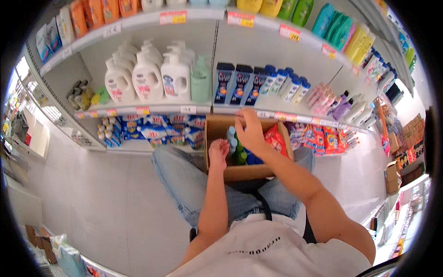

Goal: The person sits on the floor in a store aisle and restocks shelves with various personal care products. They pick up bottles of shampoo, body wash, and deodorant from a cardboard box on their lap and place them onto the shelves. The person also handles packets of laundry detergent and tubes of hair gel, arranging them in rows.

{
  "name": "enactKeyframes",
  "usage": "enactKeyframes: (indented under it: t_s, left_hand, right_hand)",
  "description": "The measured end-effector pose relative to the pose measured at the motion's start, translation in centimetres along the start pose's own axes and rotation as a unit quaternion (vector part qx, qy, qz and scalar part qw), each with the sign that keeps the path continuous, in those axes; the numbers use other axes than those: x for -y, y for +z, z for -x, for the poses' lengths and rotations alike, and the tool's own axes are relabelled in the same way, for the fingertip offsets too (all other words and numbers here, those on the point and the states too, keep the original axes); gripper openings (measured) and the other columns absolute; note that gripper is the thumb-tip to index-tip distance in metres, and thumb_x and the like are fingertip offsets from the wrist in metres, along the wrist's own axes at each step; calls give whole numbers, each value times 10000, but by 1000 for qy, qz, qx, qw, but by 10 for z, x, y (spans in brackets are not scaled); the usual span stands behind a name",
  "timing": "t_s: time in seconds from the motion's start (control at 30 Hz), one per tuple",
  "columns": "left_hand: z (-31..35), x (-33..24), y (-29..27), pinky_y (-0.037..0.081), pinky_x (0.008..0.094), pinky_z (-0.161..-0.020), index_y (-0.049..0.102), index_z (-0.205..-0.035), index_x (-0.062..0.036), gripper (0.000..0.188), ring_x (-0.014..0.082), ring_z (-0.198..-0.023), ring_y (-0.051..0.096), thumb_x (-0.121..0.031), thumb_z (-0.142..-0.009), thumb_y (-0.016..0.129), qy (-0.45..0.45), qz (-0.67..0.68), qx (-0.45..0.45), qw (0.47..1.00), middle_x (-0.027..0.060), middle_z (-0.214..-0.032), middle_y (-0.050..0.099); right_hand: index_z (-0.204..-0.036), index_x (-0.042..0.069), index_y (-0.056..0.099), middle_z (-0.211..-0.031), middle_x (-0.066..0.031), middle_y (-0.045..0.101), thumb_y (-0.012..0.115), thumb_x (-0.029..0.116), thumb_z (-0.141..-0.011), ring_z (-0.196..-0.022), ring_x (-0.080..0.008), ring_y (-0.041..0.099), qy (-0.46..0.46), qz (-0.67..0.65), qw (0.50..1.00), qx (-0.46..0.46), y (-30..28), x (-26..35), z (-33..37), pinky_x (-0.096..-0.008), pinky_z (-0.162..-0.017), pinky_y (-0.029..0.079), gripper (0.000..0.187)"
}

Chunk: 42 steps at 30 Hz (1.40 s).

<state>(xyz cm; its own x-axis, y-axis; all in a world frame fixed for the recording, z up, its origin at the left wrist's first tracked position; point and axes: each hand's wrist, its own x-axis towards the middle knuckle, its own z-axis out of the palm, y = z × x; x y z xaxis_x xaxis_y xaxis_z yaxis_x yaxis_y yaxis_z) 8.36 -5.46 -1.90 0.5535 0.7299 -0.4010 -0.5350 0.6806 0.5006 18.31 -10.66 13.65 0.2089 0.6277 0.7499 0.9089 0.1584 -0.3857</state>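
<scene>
An open cardboard box (251,173) rests between my knees, close against the shelf. My left hand (218,153) is over its left side with the fingers curled in; whether anything is in them is hidden. Right beside those fingers stand light blue bottles (231,135). My right hand (250,131) reaches over the box toward its far rim and the shelf edge, its fingers apart and nothing visible in them. Inside the box are also green bottles (242,158), dark blue items (254,159) partly under my right forearm, and a red packet (275,140).
Along the middle shelf stand white pump bottles (147,81), a pale green bottle (200,78), dark blue boxes (240,85) and smaller bottles. The shelf's front edge (277,114) passes just beyond the box. Blue packs (154,129) and red-orange bags (330,141) fill the bottom shelf.
</scene>
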Motion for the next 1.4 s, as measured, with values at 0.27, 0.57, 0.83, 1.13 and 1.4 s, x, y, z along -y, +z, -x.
enactKeyframes:
  t_s: [0.27, 0.57, 0.83, 1.13, 1.4]
  left_hand:
    - [6, 0, -10, 489, 301, -760, 594, -983, -99, 153, 166, -832, 609, -242, -932, 577, 67, -5, 5, 998, 39, -942, 647]
    - [15, -4, 2, 488, 297, -765, 578, -1027, -99, 159, 169, -825, 606, -245, -963, 574, 119, -40, 88, 988, 38, -947, 640]
    - [10, -7, -9, 464, 324, -836, 581, -1065, -110, 212, 180, -892, 586, -276, -937, 610, 118, 7, 105, 987, 21, -1014, 635]
    - [6, -5, -10, 457, 313, -838, 595, -1056, -118, 196, 185, -889, 584, -272, -936, 603, 114, 27, 95, 989, 14, -1013, 634]
    - [2, -5, -14, 475, 324, -809, 599, -1069, -111, 202, 193, -878, 589, -261, -935, 600, 90, 49, 80, 992, 19, -1005, 636]
  right_hand:
    - [-1060, 0, 531, -963, -203, 560, 608, 31, -800, -915, -389, 578, 154, 62, 976, 143, 22, 1, 147, -456, -781, 498, 273]
    - [-1152, 30, 494, -1034, -203, 555, 652, 115, -791, -920, -394, 618, 219, 198, 920, 258, 54, -30, 101, -460, -678, 557, 403]
    - [-1045, 57, 542, -990, -195, 609, 623, 125, -814, -814, -350, 675, 250, 192, 907, 279, 77, -30, 98, -449, -634, 560, 254]
    - [-988, 49, 578, -964, -194, 647, 554, 137, -878, -833, -338, 690, 251, 179, 911, 274, 82, -31, 98, -439, -649, 563, 143]
    - [-1041, 36, 561, -995, -212, 629, 521, 160, -900, -776, -369, 684, 214, 163, 915, 302, 82, -36, 119, -474, -625, 557, 192]
